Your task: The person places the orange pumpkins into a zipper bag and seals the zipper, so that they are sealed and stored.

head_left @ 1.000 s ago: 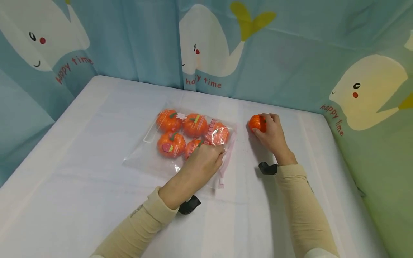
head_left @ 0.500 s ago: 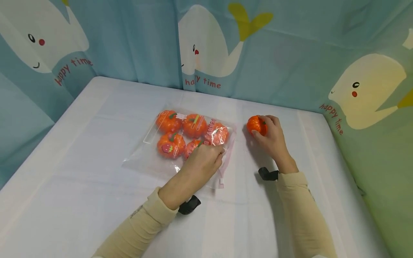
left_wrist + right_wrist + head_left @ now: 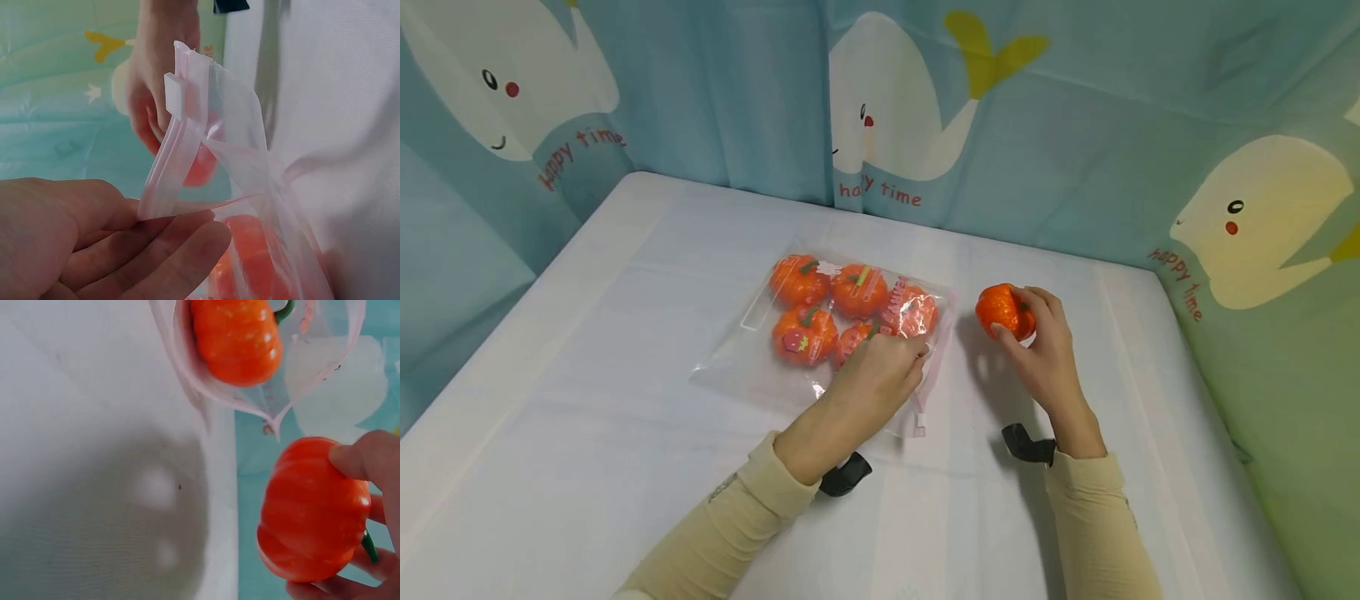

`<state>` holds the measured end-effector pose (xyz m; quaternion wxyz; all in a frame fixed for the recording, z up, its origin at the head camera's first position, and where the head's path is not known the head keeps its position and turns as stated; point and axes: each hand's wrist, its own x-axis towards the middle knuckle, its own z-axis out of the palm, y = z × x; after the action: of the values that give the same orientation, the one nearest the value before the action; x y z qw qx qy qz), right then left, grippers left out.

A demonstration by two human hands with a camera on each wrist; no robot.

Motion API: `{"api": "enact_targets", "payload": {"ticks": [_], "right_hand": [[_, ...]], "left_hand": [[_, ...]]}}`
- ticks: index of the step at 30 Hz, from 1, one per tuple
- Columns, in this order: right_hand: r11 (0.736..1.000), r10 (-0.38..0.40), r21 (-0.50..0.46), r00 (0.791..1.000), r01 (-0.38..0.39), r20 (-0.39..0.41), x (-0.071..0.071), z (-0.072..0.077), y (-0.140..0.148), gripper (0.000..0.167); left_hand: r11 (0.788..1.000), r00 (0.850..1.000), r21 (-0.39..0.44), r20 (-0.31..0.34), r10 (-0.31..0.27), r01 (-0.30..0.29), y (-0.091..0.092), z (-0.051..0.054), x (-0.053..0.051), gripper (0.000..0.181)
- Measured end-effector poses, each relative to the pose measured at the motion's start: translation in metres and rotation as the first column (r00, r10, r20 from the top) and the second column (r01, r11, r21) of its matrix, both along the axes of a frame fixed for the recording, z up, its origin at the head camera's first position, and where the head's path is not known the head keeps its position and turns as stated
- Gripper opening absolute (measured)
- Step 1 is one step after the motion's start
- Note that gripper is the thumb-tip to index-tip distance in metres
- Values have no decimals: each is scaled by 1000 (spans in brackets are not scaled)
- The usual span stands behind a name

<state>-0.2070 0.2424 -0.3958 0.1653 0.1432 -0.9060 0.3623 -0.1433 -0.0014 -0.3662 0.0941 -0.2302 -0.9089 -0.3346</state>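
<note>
A clear zip bag (image 3: pixel 737 367) with several orange toy pumpkins (image 3: pixel 805 335) inside lies on the table. The left hand (image 3: pixel 868 383) pinches the bag's pink zip edge between thumb and fingers; in the left wrist view the white slider (image 3: pixel 175 95) hangs at the far end of that edge. To the right of the bag, the right hand (image 3: pixel 1048 354) grips another orange pumpkin (image 3: pixel 997 308) by its side. The right wrist view shows this pumpkin (image 3: pixel 312 509) outside the bag's parted mouth, with one pumpkin (image 3: pixel 240 340) just inside. Its green stem points toward the palm.
The white table (image 3: pixel 587 400) reaches back to a blue-green curtain (image 3: pixel 1060 167) printed with whales. Black wrist pieces (image 3: pixel 845 475) stick out under both wrists, the right one (image 3: pixel 1026 444) near the table surface.
The right hand has drawn back toward the person with its pumpkin, which now shows more of its side. The left hand keeps its pinch on the bag. The head view has shifted slightly.
</note>
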Motion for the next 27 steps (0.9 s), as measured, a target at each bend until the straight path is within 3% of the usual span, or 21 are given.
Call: {"api": "enact_targets", "payload": {"ticks": [6, 12, 16, 22, 27], "right_hand": [[1000, 25, 13, 1000, -26, 11, 15, 1, 1, 51], [999, 49, 17, 999, -49, 10, 19, 5, 1, 51], [996, 90, 25, 994, -91, 58, 22, 9, -2, 49], [974, 225, -11, 951, -228, 212, 25, 11, -9, 45], [956, 281, -2, 919, -292, 275, 27, 6, -17, 45]], "left_hand": [[1000, 1000, 3, -7, -22, 22, 2, -1, 0, 19], [1000, 1000, 4, -18, -19, 19, 1, -3, -1, 21], [1000, 1000, 3, -27, -14, 14, 0, -2, -1, 20], [1000, 1000, -9, -2, -10, 9, -1, -1, 1, 13], [1000, 1000, -23, 0, -18, 18, 0, -1, 2, 11]]}}
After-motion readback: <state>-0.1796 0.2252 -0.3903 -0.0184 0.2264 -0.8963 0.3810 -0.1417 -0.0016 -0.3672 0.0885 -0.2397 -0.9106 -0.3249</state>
